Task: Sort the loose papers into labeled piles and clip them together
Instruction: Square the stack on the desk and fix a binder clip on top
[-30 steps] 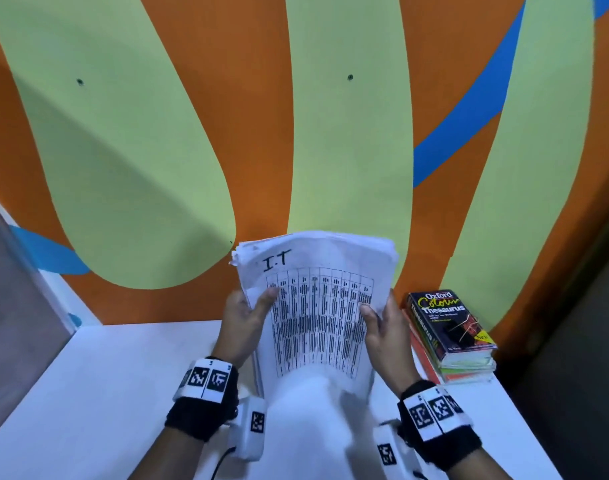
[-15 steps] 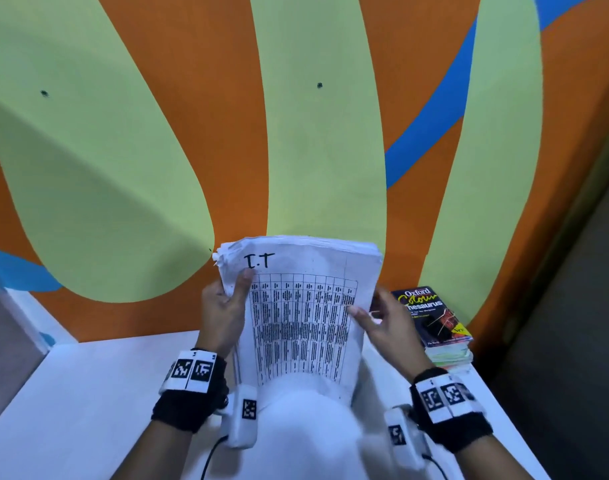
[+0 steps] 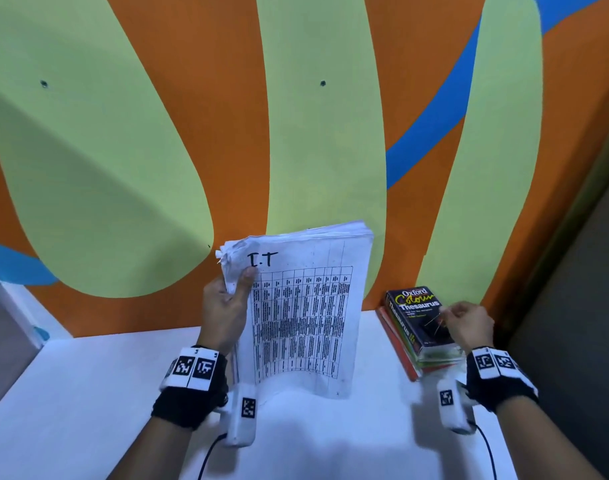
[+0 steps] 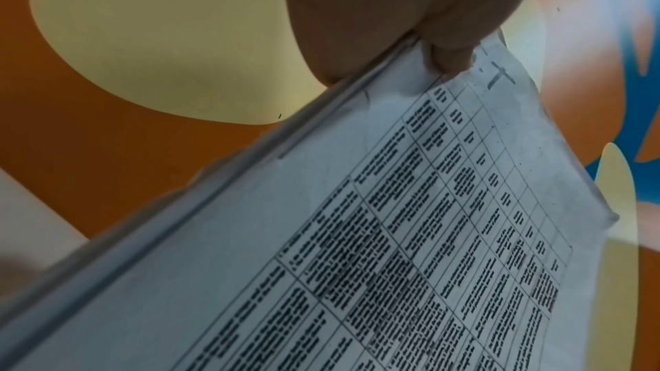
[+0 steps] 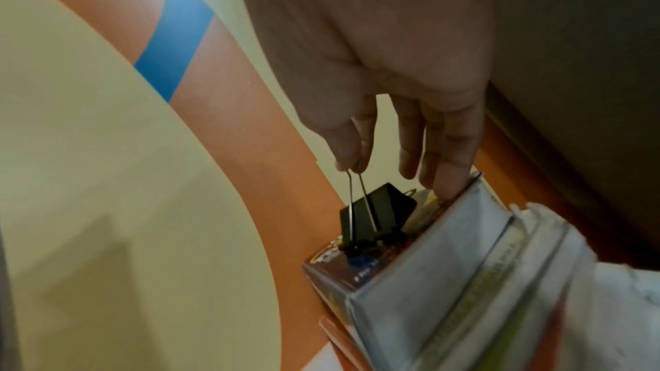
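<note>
**A:** Papers first: where is the thick white paper stack marked "I.T" (image 3: 298, 306), and what holds it?

**B:** Centre of the head view, upright, its lower edge bowed towards the white table (image 3: 71, 393). The left hand (image 3: 227, 306) alone grips it near the upper left corner, thumb pressed on the front sheet just under the handwritten label, the other fingers behind.

**A:** And the right hand (image 3: 467, 325)?

**B:** At the right of the frame, over the black Oxford Colour Thesaurus (image 3: 420, 317) that tops a small pile of books. In the right wrist view, thumb and forefinger pinch 1 wire handle of a black metal binder clip (image 5: 377, 215), which hangs over the cover; whether it has cleared the cover I cannot tell.

**A:** So which step is this?

**B:** I judge the sorting of this pile finished and the clipping about to start: the clip is being fetched.

**A:** What does the next move need?

**B:** Bring the clip across, squeeze both handles to spread its mouth, and push it over an edge. With only 1 hand steadying them, the sheets could fan out.

**A:** How does the stack look?

**B:** Printed with a dense table; the upper left corner is crumpled and frayed, and the top edges sit slightly uneven.
</note>
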A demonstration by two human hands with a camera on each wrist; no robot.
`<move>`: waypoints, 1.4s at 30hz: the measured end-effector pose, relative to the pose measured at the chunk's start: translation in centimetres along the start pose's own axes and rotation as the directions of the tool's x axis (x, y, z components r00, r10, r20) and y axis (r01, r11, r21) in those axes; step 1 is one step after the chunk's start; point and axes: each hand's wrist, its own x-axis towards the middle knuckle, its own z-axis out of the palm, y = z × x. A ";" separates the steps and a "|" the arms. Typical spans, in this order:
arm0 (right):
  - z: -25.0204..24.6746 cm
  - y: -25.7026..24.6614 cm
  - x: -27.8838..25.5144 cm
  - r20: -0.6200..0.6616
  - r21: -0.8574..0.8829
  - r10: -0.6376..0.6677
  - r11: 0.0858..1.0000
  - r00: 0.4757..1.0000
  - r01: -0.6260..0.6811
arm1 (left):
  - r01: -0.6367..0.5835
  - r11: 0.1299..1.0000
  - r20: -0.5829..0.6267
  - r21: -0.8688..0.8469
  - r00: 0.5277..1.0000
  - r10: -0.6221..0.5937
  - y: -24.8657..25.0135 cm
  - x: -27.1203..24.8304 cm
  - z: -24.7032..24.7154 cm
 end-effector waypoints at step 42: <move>-6.3 -25.5 -10.4 0.267 0.293 -0.941 0.286 0.210 0.912 | -0.102 0.982 0.140 -0.158 0.982 0.125 0.4 -2.0 1.7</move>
